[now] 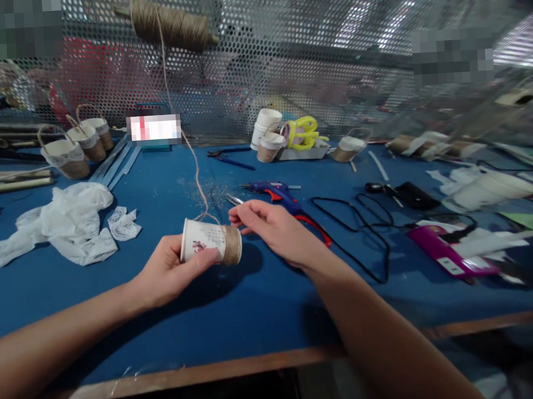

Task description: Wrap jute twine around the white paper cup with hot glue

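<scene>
The paper cup [200, 235] is held on its side above the blue table [188, 330], its mouth toward the left hand [165, 269], which grasps it with the thumb across the printed wall. A band of twine [233, 245] wraps the cup near its base. The right hand [275, 230] is just beside that base, thumb and fingers drawn together; whether they pinch anything I cannot tell. From the cup, a loose strand [197, 173] rises to a spool [170, 25] of twine well above it. Beyond the cup and to its right lies a blue glue gun [280, 192]; farther behind the cup are pliers [232, 157] and a stack of white cups [266, 124]. Left of the cup lies crumpled white lace [60, 221], with handled cups [71, 166] behind that. Well to the cup's right rests a purple object [448, 251].
</scene>
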Tool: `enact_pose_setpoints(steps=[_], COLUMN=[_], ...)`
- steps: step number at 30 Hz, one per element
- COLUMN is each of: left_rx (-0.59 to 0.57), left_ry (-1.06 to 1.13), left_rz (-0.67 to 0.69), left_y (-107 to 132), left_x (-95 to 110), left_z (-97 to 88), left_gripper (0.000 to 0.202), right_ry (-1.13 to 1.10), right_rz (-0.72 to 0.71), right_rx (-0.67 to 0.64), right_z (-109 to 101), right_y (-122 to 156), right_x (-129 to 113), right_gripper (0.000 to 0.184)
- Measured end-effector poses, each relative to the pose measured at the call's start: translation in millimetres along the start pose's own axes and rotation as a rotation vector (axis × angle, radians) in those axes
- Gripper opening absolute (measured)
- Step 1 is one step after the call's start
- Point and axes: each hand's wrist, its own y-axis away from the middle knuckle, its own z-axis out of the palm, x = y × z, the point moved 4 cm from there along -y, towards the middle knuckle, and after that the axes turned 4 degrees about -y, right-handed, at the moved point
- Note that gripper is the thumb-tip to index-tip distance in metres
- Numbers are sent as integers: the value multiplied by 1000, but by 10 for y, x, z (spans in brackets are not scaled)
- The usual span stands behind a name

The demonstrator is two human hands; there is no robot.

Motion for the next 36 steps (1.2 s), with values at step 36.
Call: enact_pose_setpoints(steps=[36], left_rx=[201], left_ry=[115], left_rz=[-182], left_y=[-132], left_x=[-147], left_z=[-158], left_gripper=[14], right_ry=[793], right_rz=[284], right_rx=[260], right_z=[-972], right_y=[-353], right_x=[487], right_gripper=[22])
